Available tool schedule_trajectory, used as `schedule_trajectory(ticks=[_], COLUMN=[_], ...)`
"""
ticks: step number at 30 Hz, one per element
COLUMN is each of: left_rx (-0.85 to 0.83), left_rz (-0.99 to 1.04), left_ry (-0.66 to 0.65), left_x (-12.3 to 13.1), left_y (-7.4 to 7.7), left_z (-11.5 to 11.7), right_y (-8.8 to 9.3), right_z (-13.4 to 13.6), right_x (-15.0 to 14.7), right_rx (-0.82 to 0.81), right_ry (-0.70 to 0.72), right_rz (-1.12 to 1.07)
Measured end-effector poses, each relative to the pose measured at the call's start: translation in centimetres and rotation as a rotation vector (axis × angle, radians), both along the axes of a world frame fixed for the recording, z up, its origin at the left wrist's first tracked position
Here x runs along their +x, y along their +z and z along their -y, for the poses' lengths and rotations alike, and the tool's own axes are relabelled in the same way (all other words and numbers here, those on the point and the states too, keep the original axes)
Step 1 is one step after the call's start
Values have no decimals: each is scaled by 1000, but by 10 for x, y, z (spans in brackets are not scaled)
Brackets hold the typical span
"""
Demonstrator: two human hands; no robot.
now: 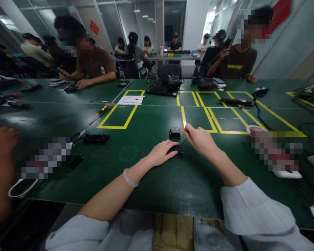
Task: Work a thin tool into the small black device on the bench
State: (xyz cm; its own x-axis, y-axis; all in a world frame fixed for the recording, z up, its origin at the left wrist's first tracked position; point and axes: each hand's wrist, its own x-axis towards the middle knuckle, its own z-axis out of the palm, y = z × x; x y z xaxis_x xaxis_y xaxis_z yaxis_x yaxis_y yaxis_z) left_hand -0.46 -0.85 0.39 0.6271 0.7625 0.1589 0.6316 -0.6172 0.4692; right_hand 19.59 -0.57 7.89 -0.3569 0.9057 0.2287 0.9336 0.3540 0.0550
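On the green table, my left hand (163,152) grips a small black block-shaped part (179,152) between thumb and fingers, pressing it to the surface. The fingers cover much of it, so its exact kind is unclear. My right hand (199,137) is closed in a pinch on a thin dark rod-like tool (183,142). The tool slants down to the right edge of the black part; whether its tip sits in a hole cannot be made out. Just beyond both hands stands a second small black block-shaped part (174,132), touched by neither hand.
Left lie a black ribbed piece (96,138) and a blurred-out power strip (45,158); another blurred strip (274,153) is at right. Yellow tape outlines (112,127) mark the table (151,188). A co-worker's hand (1,150) is at far left; two people sit opposite.
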Motion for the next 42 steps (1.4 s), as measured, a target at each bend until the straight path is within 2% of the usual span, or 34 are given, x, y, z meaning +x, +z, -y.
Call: schedule_trajectory(ticks=[4,10,16,25,32,42], left_rx=[5,14,16,23,7,2], left_rz=[6,-6,7,4,15,28], left_ry=[5,13,7,8,5,2], left_x=[0,0,1,1,0,0], left_y=[0,-1,-2,-2,-1,-2], left_z=[1,0,0,0,0,-1], right_y=[4,9,8,9,12,17], right_z=[0,4,3,3,-2,-1], right_x=[2,0,-3,-1,-2,2], right_rx=[-52,-32,-8,-53,-81,-114], right_ry=[62,92,41,91,67,95], right_rz=[-18,16,77,-31,31,-21])
